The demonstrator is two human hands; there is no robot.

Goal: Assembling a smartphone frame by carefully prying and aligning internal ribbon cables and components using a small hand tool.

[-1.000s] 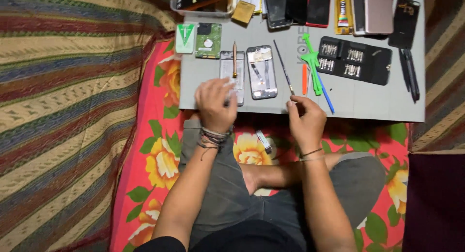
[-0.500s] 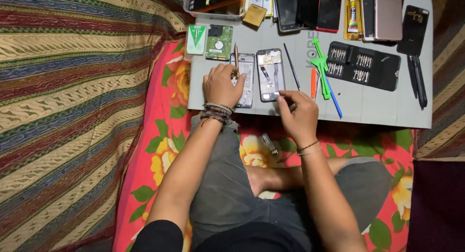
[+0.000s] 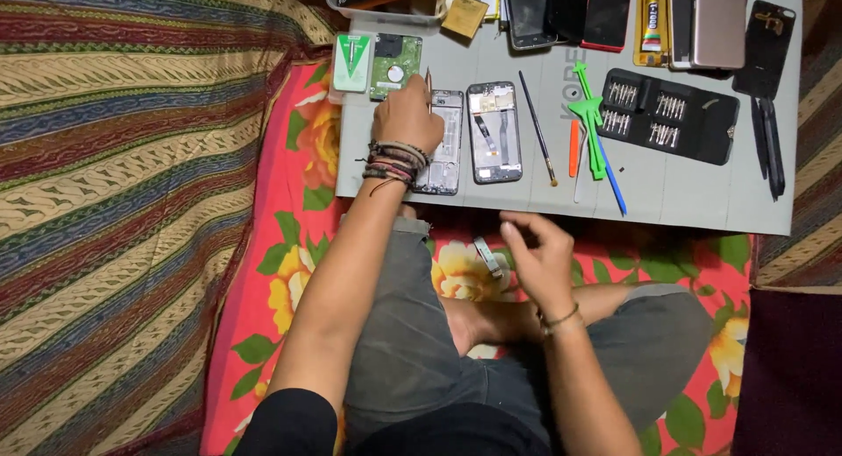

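On the grey mat point(image 3: 684, 202), your left hand point(image 3: 405, 114) grips tweezers point(image 3: 428, 77) over the open phone point(image 3: 441, 140); your right hand point(image 3: 539, 254) hangs loose, empty.

Our left hand point(image 3: 405, 114) rests on the opened phone frame point(image 3: 441, 142), gripping thin tweezers point(image 3: 428, 77); just right lies a second opened phone point(image 3: 494, 131); our right hand point(image 3: 541, 259) hovers below it, fingers loose.

I see short black sleeves at my shoulders and grey trousers on my crossed legs, feet bare. My left hand point(image 3: 406, 116) has a stack of dark, multi-coloured cord bracelets point(image 3: 395, 160) at the wrist. My right hand point(image 3: 542, 261) wears one thin bracelet point(image 3: 559, 318).
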